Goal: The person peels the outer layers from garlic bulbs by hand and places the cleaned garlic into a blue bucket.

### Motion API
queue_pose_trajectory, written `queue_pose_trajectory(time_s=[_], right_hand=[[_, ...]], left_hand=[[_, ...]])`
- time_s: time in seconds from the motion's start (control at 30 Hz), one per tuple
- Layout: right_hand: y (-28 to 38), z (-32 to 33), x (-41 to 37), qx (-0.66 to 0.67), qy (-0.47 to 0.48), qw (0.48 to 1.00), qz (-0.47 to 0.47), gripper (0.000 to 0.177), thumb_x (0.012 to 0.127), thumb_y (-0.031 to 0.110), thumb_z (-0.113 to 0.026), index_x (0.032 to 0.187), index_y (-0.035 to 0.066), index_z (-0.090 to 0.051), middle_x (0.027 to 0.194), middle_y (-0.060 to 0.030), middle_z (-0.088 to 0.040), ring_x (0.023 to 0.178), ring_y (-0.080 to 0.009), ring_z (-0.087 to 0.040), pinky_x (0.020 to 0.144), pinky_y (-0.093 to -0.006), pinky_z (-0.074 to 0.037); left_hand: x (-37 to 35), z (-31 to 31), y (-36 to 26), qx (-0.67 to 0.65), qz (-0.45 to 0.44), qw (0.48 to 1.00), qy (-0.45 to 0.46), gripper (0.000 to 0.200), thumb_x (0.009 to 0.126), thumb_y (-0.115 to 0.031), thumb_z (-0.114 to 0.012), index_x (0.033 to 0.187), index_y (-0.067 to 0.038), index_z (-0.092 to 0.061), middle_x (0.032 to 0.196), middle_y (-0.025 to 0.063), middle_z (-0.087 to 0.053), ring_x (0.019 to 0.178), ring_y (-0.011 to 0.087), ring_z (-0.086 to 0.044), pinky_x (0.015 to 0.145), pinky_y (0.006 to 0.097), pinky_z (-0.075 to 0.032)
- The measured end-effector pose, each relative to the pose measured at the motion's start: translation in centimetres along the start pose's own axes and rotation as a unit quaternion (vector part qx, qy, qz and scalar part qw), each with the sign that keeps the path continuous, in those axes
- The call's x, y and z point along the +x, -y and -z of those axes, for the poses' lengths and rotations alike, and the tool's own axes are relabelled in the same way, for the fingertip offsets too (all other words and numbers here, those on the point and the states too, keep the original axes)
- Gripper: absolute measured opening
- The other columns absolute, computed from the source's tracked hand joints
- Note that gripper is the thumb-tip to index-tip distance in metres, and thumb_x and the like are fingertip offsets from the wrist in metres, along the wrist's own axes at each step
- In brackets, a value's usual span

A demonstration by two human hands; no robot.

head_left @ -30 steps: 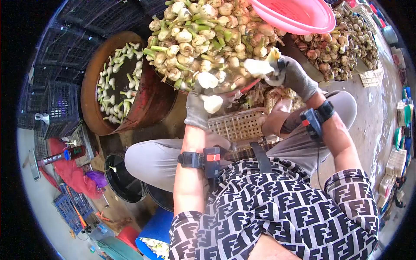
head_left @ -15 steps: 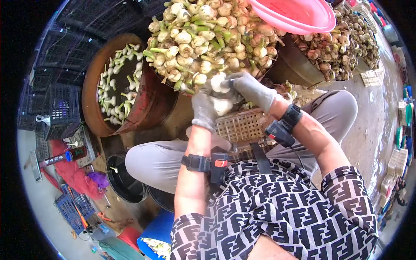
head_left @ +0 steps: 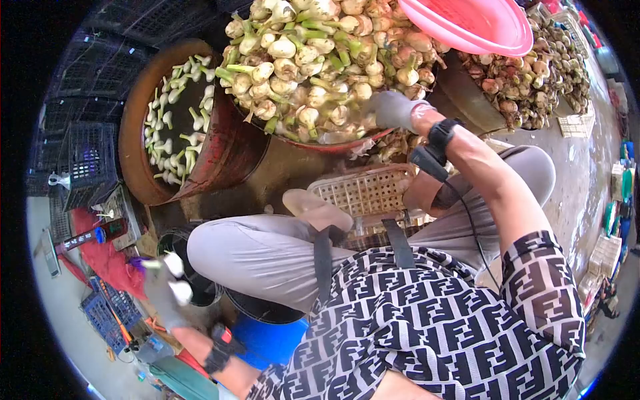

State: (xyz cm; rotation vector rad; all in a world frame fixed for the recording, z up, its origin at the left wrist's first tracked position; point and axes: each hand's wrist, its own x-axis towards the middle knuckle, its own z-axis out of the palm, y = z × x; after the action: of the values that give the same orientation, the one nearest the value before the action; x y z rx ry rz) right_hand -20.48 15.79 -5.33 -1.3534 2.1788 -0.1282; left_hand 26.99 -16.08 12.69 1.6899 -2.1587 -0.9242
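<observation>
My left hand (head_left: 160, 290), in a grey glove, is at the lower left beside a black bucket (head_left: 205, 293). White peeled garlic bulbs (head_left: 180, 292) are at its fingers, blurred by motion, one with a green stem. My right hand (head_left: 393, 110), also gloved, reaches onto the right front of a big heap of garlic bulbs (head_left: 283, 70) in a red-rimmed tub. Its fingers are smeared, and I cannot make out what they touch.
A rusty drum (head_left: 137, 143) at the left holds peeled garlic. A pink basin (head_left: 467, 23) rests at the heap's back right, near more garlic (head_left: 527, 87). A perforated crate (head_left: 363, 190) lies before my lap; a blue barrel (head_left: 270, 340) stands lower left.
My left hand has moved from the heap's front edge down and left to the black bucket, with white bulbs. My right hand has moved slightly up and right, onto the heap.
</observation>
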Motion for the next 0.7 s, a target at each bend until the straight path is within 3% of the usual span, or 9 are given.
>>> queue_pose_trajectory(time_s=[0.03, 0.07, 0.1, 0.17, 0.37, 0.47, 0.57, 0.6, 0.7], right_hand=[[0.0, -0.8, 0.6, -0.011, 0.027, 1.0, -0.001, 0.03, 0.074, 0.012, -0.053, 0.102, 0.013, -0.064, 0.102, -0.0123, -0.062, 0.093, -0.0295, -0.059, 0.079, -0.0363, -0.048], [0.4, -1.4, 1.4, -0.024, 0.055, 0.998, -0.002, 0.03, 0.074, 0.012, -0.053, 0.101, 0.012, -0.063, 0.103, -0.0124, -0.062, 0.093, -0.0294, -0.059, 0.079, -0.0365, -0.048], [0.8, -1.6, 2.2, -0.039, 0.082, 0.996, -0.001, 0.029, 0.073, 0.011, -0.053, 0.101, 0.011, -0.063, 0.103, -0.0125, -0.062, 0.094, -0.0292, -0.059, 0.079, -0.0368, -0.048], [1.8, -1.7, 2.9, -0.104, 0.122, 0.987, 0.014, 0.029, 0.073, 0.012, -0.054, 0.1, 0.007, -0.063, 0.101, -0.0134, -0.062, 0.093, -0.0284, -0.06, 0.078, -0.0368, -0.048], [3.0, 0.6, 1.1, -0.044, -0.043, 0.994, -0.09, 0.026, 0.072, 0.015, -0.054, 0.096, 0.011, -0.064, 0.099, -0.0128, -0.063, 0.091, -0.0274, -0.06, 0.075, -0.0361, -0.048], [2.6, 1.8, -0.6, 0.232, -0.135, 0.948, -0.172, 0.03, 0.072, 0.028, -0.064, 0.096, 0.008, -0.064, 0.083, -0.013, -0.063, 0.075, -0.0238, -0.06, 0.068, -0.0322, -0.046], [4.3, 1.5, -2.5, 0.492, -0.18, 0.836, -0.16, 0.035, 0.073, 0.031, -0.068, 0.09, 0.002, -0.063, 0.075, -0.0103, -0.062, 0.068, -0.0176, -0.055, 0.061, -0.0298, -0.043], [4.6, 0.9, -2.8, 0.563, -0.191, 0.792, -0.141, 0.036, 0.073, 0.032, -0.069, 0.088, 0.0, -0.063, 0.073, -0.0093, -0.061, 0.066, -0.0157, -0.054, 0.06, -0.0292, -0.042], [6.8, 1.0, -4.6, 0.627, -0.169, 0.75, -0.125, 0.028, 0.077, 0.026, -0.066, 0.084, -0.001, -0.062, 0.07, -0.0026, -0.058, 0.061, -0.0102, -0.05, 0.055, -0.0255, -0.039]], left_hand=[[-1.2, 1.2, 1.4, 0.213, -0.052, 0.975, 0.041, 0.022, 0.081, -0.017, -0.058, 0.092, 0.002, -0.058, 0.078, 0.0044, -0.058, 0.069, 0.0143, -0.052, 0.06, 0.0264, -0.04], [-1.1, 2.4, 6.4, 0.226, -0.106, 0.968, -0.013, 0.025, 0.08, -0.017, -0.06, 0.096, 0.002, -0.058, 0.083, 0.0049, -0.058, 0.073, 0.0135, -0.052, 0.063, 0.0261, -0.041], [-1.1, 3.0, 9.0, 0.113, 0.005, 0.993, -0.034, 0.031, 0.079, -0.018, -0.063, 0.103, 0.001, -0.057, 0.092, 0.0048, -0.058, 0.079, 0.0127, -0.052, 0.068, 0.0255, -0.042], [-3.7, 1.2, 3.5, -0.032, 0.103, 0.994, -0.033, 0.033, 0.081, -0.019, -0.062, 0.107, 0.0, -0.057, 0.098, 0.0047, -0.057, 0.084, 0.0124, -0.052, 0.073, 0.0248, -0.042], [-5.6, -7.3, -12.4, -0.121, -0.159, 0.978, -0.063, 0.029, 0.082, -0.014, -0.06, 0.107, 0.001, -0.056, 0.103, 0.0047, -0.057, 0.089, 0.0124, -0.054, 0.076, 0.0231, -0.043], [-6.4, -14.4, -17.6, -0.233, -0.173, 0.954, 0.072, 0.028, 0.079, -0.005, -0.06, 0.107, 0.0, -0.057, 0.106, 0.0074, -0.058, 0.095, 0.0153, -0.054, 0.08, 0.0251, -0.044], [-7.4, -23.5, -19.2, -0.191, -0.247, 0.915, 0.257, 0.074, 0.066, -0.011, -0.074, 0.128, -0.004, -0.036, 0.128, 0.0143, -0.04, 0.115, 0.0237, -0.043, 0.093, 0.0336, -0.04], [-6.9, -27.7, -17.6, -0.063, -0.434, 0.883, 0.168, 0.082, 0.062, -0.019, -0.078, 0.129, -0.003, -0.034, 0.128, 0.0155, -0.039, 0.118, 0.0271, -0.038, 0.099, 0.0366, -0.033], [-8.5, -34.1, -16.6, -0.13, -0.369, 0.893, 0.224, 0.085, 0.058, -0.02, -0.081, 0.127, -0.002, -0.035, 0.123, 0.0168, -0.042, 0.114, 0.0269, -0.042, 0.097, 0.0344, -0.036]])
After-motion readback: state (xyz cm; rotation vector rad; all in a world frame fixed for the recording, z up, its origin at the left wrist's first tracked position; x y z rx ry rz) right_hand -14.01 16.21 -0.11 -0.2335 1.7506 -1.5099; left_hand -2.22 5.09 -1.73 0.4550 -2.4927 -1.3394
